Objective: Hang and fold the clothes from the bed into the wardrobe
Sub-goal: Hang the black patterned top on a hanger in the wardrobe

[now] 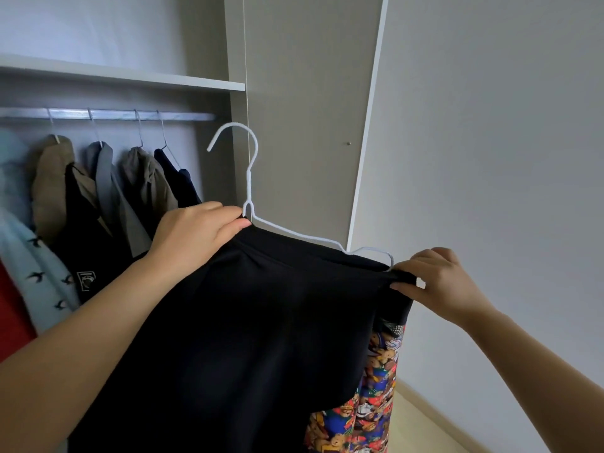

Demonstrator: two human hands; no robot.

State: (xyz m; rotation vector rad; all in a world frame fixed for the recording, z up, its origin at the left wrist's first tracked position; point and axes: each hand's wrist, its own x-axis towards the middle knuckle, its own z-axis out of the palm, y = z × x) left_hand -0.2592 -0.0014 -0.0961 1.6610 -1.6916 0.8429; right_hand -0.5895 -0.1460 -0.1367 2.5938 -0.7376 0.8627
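Left hand (199, 237): fingers curled over the top edge of the black garment (261, 322) at the base of the neck of the white wire hanger (246, 191), gripping cloth and wire together; the thumb is hidden. Right hand (441, 282): thumb and fingertips pinch a fold of the same cloth at the hanger's right tip. The garment hangs between both hands in front of the wardrobe, not on the rail (114, 114). A colourful printed panel (369, 387) shows at its lower right. The hanger's right shoulder wire shows bare above the cloth; cannot tell whether the fabric sits over it. Risk 1: if the pinch lets go before the cloth is seated, that side probably slides off and the garment drops. Risk 2: the hook points left, near the wardrobe side panel (304, 93) and below the shelf (130, 76); a careless lift could catch either. Risk 3: the hung clothes (104, 197) sit close together, so pushing in could knock a neighbouring hanger askew. The one-handed transfer looks like the weakest step.
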